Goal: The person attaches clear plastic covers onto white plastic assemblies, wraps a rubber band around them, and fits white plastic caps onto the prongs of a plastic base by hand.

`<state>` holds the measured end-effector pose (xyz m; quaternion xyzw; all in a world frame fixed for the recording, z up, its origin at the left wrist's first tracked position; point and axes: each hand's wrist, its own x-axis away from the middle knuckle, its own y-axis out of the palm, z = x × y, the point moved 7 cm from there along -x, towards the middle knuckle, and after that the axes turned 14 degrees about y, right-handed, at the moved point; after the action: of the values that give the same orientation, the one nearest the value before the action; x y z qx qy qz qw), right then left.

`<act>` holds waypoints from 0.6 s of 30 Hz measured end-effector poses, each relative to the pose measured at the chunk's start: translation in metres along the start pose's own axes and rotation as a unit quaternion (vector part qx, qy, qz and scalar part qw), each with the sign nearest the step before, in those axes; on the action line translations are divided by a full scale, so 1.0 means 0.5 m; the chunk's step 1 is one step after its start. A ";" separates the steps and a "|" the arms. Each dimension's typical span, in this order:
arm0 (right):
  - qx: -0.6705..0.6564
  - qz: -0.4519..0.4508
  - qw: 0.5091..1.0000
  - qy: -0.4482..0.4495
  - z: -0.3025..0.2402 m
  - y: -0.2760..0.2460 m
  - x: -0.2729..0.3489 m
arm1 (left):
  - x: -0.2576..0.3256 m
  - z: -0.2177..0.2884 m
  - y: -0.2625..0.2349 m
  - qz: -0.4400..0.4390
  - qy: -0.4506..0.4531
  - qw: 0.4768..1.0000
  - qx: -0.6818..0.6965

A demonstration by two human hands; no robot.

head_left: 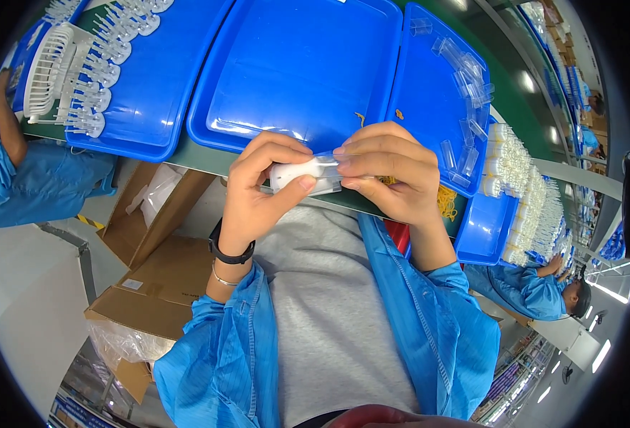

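Note:
In front of my chest, my left hand (252, 191) grips a white, round-ended plastic part (293, 173) between thumb and fingers. My right hand (402, 170) pinches a clear plastic sleeve (327, 187) from the other side. The sleeve lies against the white part, and its far end is hidden behind my right fingers. How deep the white part sits in it I cannot tell. Both hands are just off the near edge of the middle blue tray (300, 71). Several loose clear sleeves (464, 75) lie in the right blue tray (422, 93).
White pronged parts (90, 96) line the left blue tray (159, 85). Yellow rubber bands (447, 203) lie beside my right wrist. Stacked white parts (518, 171) stand right, near a small blue tray (482, 232). Cardboard boxes (151, 299) sit lower left. People in blue work at both sides.

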<state>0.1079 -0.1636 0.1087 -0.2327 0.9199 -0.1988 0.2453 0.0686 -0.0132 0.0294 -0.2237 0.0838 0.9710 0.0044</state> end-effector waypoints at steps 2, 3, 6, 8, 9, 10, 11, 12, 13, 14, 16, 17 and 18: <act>-0.009 -0.080 0.996 0.042 0.011 0.008 -0.007 | -0.001 0.001 -0.004 -0.008 -0.011 1.000 -0.007; -0.009 -0.080 0.996 0.042 0.013 0.004 -0.007 | -0.001 -0.001 -0.003 -0.016 -0.022 1.000 -0.013; 0.011 -0.092 0.991 0.092 0.027 0.007 -0.010 | 0.010 -0.021 -0.015 0.086 -0.057 0.991 0.090; -0.066 -0.027 0.978 0.195 0.050 -0.006 -0.003 | 0.009 -0.024 -0.021 0.080 -0.034 0.988 0.128; -0.065 -0.027 0.978 0.194 0.058 -0.010 -0.001 | 0.008 -0.024 -0.023 0.075 -0.012 0.983 0.166; -0.052 -0.030 0.983 0.172 0.063 -0.014 -0.001 | 0.011 -0.028 -0.026 0.075 -0.010 0.983 0.165; -0.039 -0.034 0.987 0.150 0.062 -0.016 -0.002 | 0.015 -0.035 -0.029 0.096 -0.014 0.971 0.220; -0.040 -0.034 0.988 0.149 0.061 -0.015 -0.005 | 0.017 -0.040 -0.032 0.116 -0.018 0.954 0.275; -0.028 -0.030 0.991 0.130 0.055 -0.014 -0.008 | 0.018 -0.041 -0.031 0.116 -0.017 0.954 0.274; -0.015 -0.026 0.993 0.112 0.049 -0.012 -0.011 | 0.018 -0.041 -0.031 0.115 -0.015 0.963 0.244; -0.028 -0.019 0.994 0.105 0.047 -0.010 -0.015 | 0.018 -0.040 -0.027 0.115 -0.013 0.970 0.213; -0.040 -0.012 0.994 0.099 0.046 -0.010 -0.017 | 0.016 -0.036 -0.025 0.115 -0.006 0.973 0.200; -0.040 -0.012 0.994 0.099 0.047 -0.005 -0.017 | 0.015 -0.032 -0.025 0.115 0.000 0.976 0.186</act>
<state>0.1283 -0.1669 0.0942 -0.2330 0.9439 -0.1865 0.1414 0.0695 -0.0038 0.0101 -0.2077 0.2881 0.9325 -0.0652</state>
